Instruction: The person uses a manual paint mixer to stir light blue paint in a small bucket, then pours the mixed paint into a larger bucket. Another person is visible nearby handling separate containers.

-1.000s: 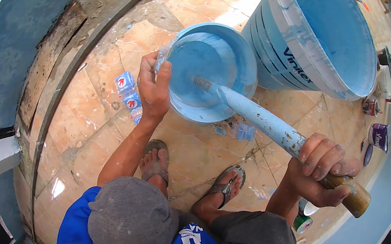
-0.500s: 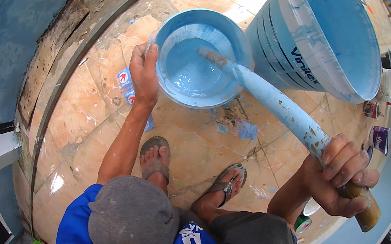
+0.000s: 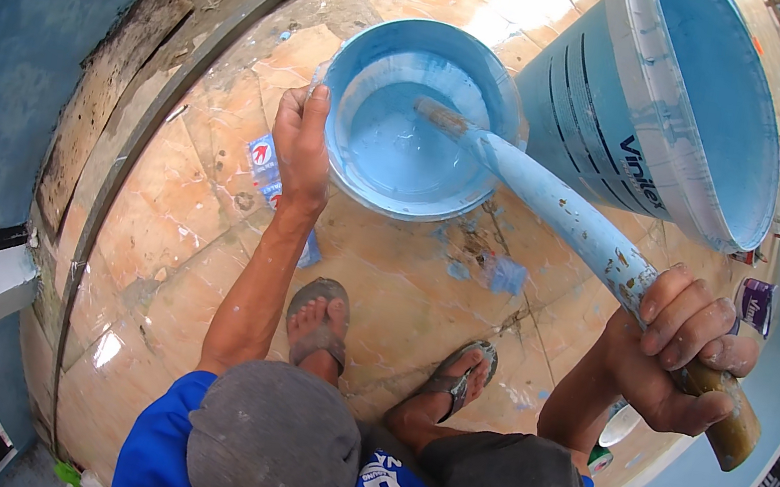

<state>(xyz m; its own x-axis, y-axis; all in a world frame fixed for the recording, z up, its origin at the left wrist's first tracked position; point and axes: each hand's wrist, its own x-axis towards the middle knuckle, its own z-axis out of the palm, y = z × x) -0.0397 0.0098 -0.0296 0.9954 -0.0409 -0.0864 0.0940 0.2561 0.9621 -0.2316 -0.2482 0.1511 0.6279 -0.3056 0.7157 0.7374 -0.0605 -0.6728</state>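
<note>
My left hand [image 3: 302, 145] grips the left rim of a round light-blue pail [image 3: 371, 170] with blue paint inside. A light-blue, chipped stick [image 3: 556, 213] slants into it, its grey-stained end over or in the paint. My right hand [image 3: 683, 343] is closed round the stick near its bare brown end, at the right. Beside the pail stands a large blue bucket [image 3: 581, 111] with a white rim, its inside coated blue.
Crumpled clear plastic pieces with blue labels [image 3: 263, 159] lie on the peach tiled floor [image 3: 167, 251]. A dark strip [image 3: 172, 85] runs along the left near a blue wall [image 3: 15, 87]. A purple container [image 3: 755, 303] and other containers stand along the right. My sandalled feet are below.
My left hand and the pail have moved up the picture, away from me. My right hand has shifted right with the stick. More glossy paint shows in the pail.
</note>
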